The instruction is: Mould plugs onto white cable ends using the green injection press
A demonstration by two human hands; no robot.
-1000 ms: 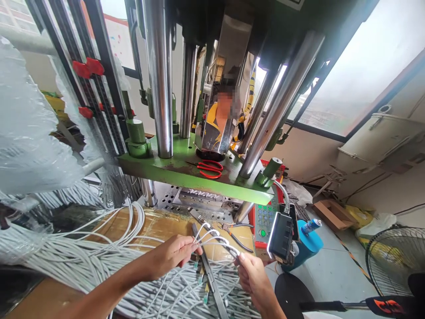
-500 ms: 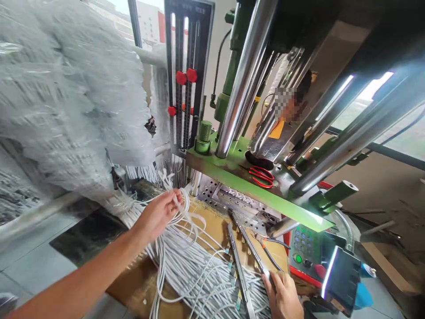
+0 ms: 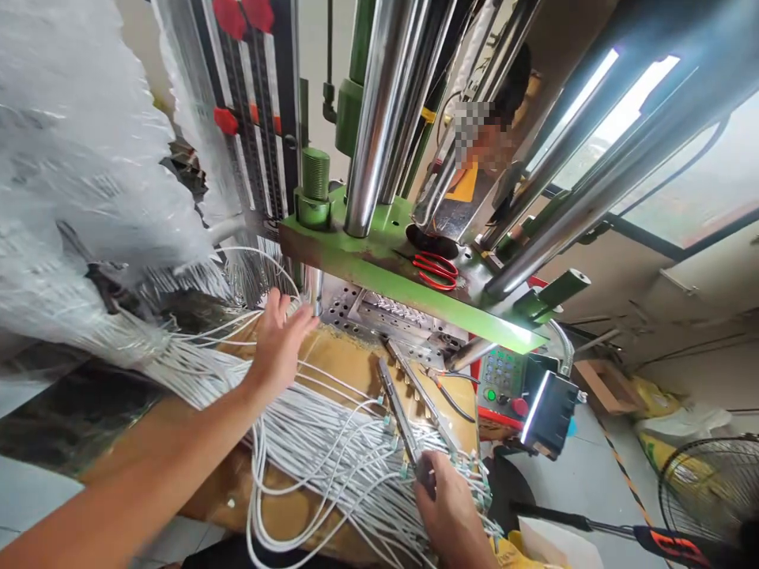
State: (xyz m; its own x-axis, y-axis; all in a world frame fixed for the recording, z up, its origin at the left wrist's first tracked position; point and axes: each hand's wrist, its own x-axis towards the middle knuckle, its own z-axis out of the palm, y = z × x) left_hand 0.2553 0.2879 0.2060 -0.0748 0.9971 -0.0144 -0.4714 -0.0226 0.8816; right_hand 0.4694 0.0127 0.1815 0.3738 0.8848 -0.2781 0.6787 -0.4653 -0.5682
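My left hand is raised over the worktable's back left part, fingers spread, with nothing visibly gripped. Thin white cables pass behind and beside it. My right hand is closed around the near end of a narrow metal bar, which slants away from me. Beside this lies a second metal bar with small metal pieces along its edge. Under both hands spreads a thick bundle of white cables, small greenish ends showing near the bars.
Ahead stands a green press with a metal mould below its plate. Red-handled scissors rest on that plate. Pliers lie right of the bars, near a control panel. A person is behind the press; a fan stands at right.
My left hand has let go of the looped white cables and its fingers have spread. My right hand has shifted from the right bar to the left one. The view has turned right.
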